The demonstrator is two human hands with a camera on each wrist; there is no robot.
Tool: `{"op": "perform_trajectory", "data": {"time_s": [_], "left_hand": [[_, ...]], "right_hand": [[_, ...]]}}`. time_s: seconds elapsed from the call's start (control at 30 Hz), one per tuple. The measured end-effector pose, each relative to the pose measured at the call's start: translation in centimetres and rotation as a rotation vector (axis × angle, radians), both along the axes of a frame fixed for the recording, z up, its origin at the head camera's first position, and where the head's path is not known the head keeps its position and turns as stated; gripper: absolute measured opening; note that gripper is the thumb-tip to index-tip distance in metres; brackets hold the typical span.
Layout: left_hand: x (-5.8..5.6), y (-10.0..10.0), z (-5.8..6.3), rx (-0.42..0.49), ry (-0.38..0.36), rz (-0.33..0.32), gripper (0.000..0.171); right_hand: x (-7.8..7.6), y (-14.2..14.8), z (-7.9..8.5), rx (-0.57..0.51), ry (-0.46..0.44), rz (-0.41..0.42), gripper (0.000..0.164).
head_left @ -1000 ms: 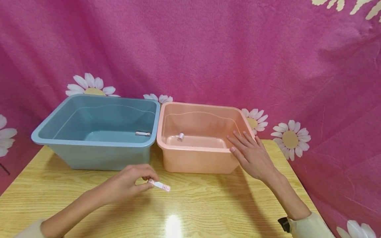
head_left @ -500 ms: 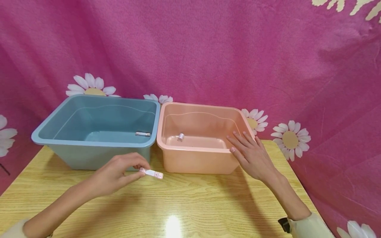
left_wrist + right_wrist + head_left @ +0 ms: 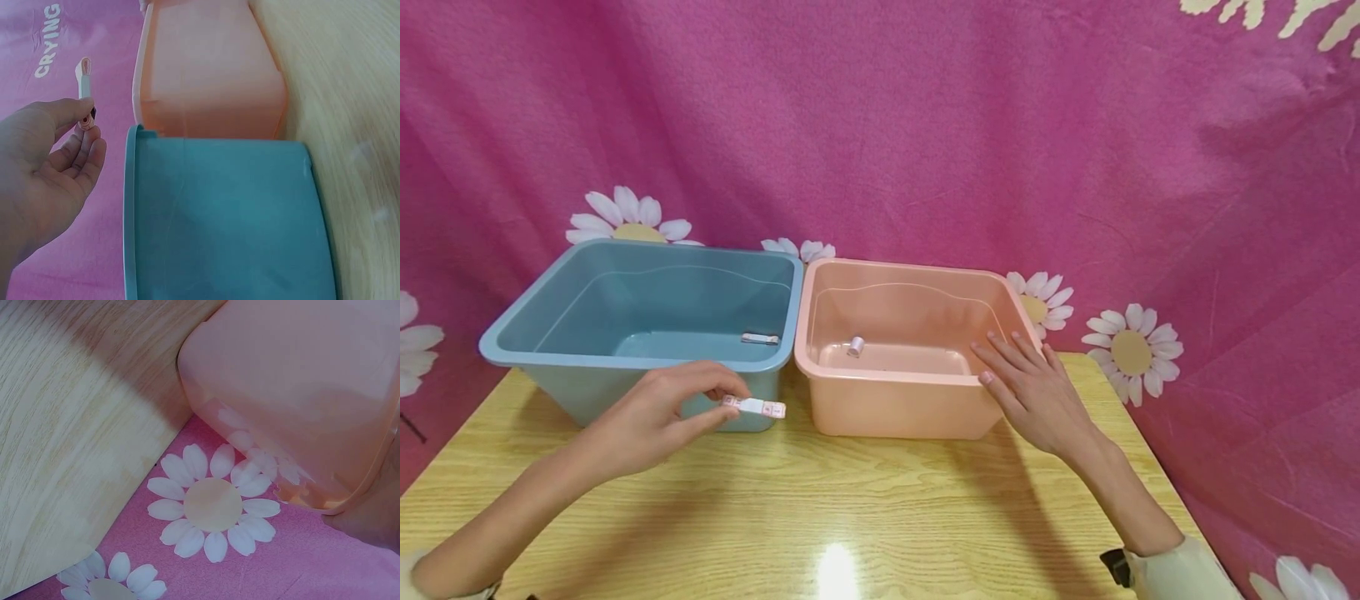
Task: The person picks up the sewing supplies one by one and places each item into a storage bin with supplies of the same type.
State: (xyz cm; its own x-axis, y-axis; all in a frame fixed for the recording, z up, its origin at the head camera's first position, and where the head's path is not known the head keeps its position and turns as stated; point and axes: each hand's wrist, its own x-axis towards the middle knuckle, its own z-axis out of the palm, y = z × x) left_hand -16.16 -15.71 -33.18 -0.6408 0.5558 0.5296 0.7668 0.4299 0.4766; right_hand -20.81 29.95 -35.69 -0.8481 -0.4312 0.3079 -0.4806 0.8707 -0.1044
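Observation:
My left hand (image 3: 651,421) pinches a folded measuring tape (image 3: 756,406) between thumb and fingertips, in front of the blue tub's front wall. In the left wrist view a looped end of the tape stands up past the thumb, with a white band round its middle. A narrow whitish strip-like piece (image 3: 760,339) lies inside the blue tub (image 3: 647,364), at the right. Within the peach tub (image 3: 895,408) is a small pale roll (image 3: 856,346), at the left. My right hand (image 3: 1041,400) rests on that tub's right front rim, fingers spread and straight.
Both tubs stand side by side on a wood-grain table (image 3: 850,508), close to a pink flowered curtain (image 3: 895,125). The curtain also hangs along the table's right edge.
My left hand has carried the measuring tape up and left, from over the table to before the blue tub's front wall. My right hand stays where it was on the peach tub.

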Motion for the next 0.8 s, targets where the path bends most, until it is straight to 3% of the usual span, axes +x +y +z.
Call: {"op": "perform_trajectory", "data": {"time_s": [0.8], "left_hand": [[-2.6,-3.2,1.4,-0.004,-0.007,0.122,0.029]], "right_hand": [[-0.1,0.0,-0.1,0.0,0.013,0.003,0.048]]}}
